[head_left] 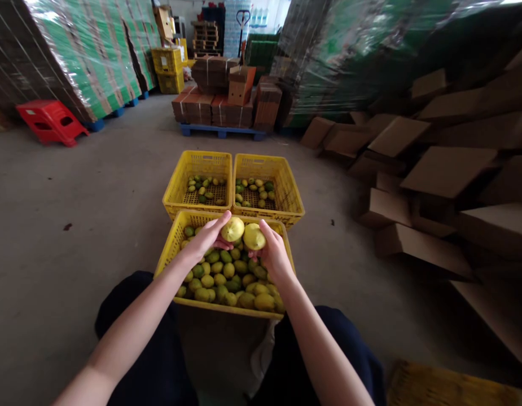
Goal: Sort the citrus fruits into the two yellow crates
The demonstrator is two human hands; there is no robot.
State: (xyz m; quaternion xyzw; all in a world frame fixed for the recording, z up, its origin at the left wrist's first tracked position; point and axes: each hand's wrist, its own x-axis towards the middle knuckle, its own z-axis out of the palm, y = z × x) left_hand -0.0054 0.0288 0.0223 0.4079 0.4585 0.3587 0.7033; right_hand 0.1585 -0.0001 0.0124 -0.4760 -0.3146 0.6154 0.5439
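My left hand (210, 235) is closed around a yellow lemon (232, 229), thumb on top. Close beside it, my right hand (272, 248) grips another lemon (254, 237), pale yellow with its tip toward me. Both hands are over the near yellow crate (227, 309), which holds many green and yellow lemons (229, 270). Beyond it stand two more crates side by side, a left crate (171, 189) and a right crate (292, 194). Each has a thin scatter of green and yellow lemons on its bottom.
Flattened cartons on a blue pallet (222, 132) stand ahead. Cardboard boxes (447, 169) are heaped along the right. A red stool (51, 119) and wrapped green stacks (87, 51) are at the left. Part of another yellow crate (455, 386) shows at bottom right.
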